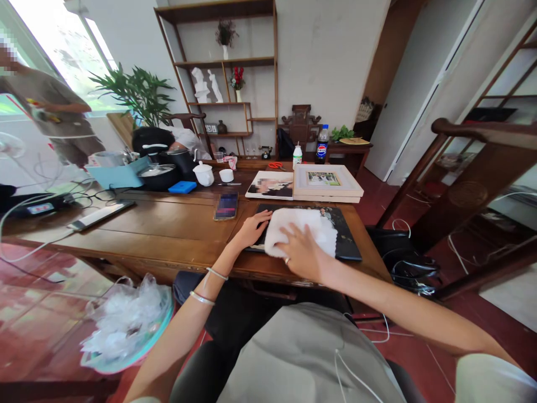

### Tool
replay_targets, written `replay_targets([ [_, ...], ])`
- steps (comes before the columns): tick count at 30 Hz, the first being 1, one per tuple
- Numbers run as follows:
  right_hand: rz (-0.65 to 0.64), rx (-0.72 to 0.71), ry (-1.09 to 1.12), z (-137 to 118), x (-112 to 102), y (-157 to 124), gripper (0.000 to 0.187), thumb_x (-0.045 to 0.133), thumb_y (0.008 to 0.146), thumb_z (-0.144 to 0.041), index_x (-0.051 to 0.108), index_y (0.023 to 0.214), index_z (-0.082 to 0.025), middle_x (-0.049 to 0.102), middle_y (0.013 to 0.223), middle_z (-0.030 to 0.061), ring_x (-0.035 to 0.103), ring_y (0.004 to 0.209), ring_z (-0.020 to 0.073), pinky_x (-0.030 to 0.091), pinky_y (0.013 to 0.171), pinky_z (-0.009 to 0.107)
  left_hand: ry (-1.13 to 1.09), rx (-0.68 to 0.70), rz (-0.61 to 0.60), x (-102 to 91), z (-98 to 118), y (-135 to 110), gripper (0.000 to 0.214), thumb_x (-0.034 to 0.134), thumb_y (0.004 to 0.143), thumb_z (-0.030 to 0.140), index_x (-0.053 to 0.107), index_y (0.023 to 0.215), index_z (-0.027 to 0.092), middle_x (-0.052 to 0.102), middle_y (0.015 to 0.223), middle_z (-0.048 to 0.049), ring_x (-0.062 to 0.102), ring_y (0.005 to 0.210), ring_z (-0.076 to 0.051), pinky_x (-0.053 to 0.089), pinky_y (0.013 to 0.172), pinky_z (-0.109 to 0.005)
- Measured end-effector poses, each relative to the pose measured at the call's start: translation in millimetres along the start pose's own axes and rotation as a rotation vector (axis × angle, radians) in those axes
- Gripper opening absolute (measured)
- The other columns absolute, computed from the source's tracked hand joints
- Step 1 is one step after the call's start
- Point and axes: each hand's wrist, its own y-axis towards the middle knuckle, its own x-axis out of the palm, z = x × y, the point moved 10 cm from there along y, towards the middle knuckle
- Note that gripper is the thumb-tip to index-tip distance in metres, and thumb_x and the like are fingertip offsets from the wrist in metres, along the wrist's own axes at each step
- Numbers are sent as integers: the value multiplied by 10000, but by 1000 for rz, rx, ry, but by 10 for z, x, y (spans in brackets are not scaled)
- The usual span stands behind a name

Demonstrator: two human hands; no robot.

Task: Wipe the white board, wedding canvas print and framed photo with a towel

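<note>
A dark picture frame (348,243) lies flat near the front edge of the wooden table (168,224). A white cloth (300,226) rests on top of it. My right hand (304,254) presses on the cloth's near side, fingers bent over it. My left hand (251,229) lies on the frame's left edge, fingers stretched out flat and touching the cloth's left side.
Behind the frame are a white framed picture (327,182) stacked on another, and a flat photo (271,186). A phone (226,206) lies to the left. Pots, a teapot (203,173), cables and a teal tray crowd the table's left. A person stands far left.
</note>
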Motion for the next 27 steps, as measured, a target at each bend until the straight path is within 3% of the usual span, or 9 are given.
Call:
replay_targets([
  [2,18,-81,34,-273,-39,-94,409,497,792,-239,577,1193,-238,408,1375,154,253,1283,391,218,954,642,-17,-8,-16,5,-10,-1,358,441,833,222,633,1131,167,574,1268,-67,456,1256,-229,354,1062,-409],
  [4,18,-117,68,-339,-71,-110,399,492,792,-232,580,1180,-234,458,1337,142,285,1279,366,233,968,609,-27,-11,-23,6,-13,0,363,459,820,215,630,1138,168,569,1274,-70,458,1254,-230,362,1056,-396],
  [8,-16,-10,64,110,-83,86,430,485,776,-180,564,1194,-245,557,1221,107,382,1229,299,301,965,501,-5,0,-7,-2,10,8,345,433,845,213,639,1121,199,589,1252,-43,465,1250,-218,358,1059,-395],
  [11,-27,125,-12,599,-66,272,447,469,794,-188,541,1232,-233,589,1124,141,480,1118,295,370,887,445,16,8,14,-12,28,9,349,420,860,241,635,1126,172,593,1248,-58,474,1242,-213,349,1068,-399],
  [14,-32,208,-76,928,-16,388,462,450,804,-170,517,1257,-235,602,1077,147,515,1052,293,394,838,416,21,8,17,-13,32,4,363,411,867,260,630,1130,139,585,1255,-83,471,1245,-212,349,1071,-396],
  [20,-17,228,-62,1133,89,445,423,431,845,-215,513,1259,-245,589,1117,147,517,1051,304,390,834,405,39,-3,11,-15,40,-2,348,414,862,241,630,1131,197,581,1265,-38,466,1249,-198,352,1071,-404],
  [27,-19,255,-55,1207,104,436,451,429,839,-202,492,1282,-251,564,1165,143,515,1057,293,384,857,409,24,8,17,-21,49,7,349,417,861,253,640,1115,170,593,1247,-60,476,1241,-209,357,1067,-412],
])
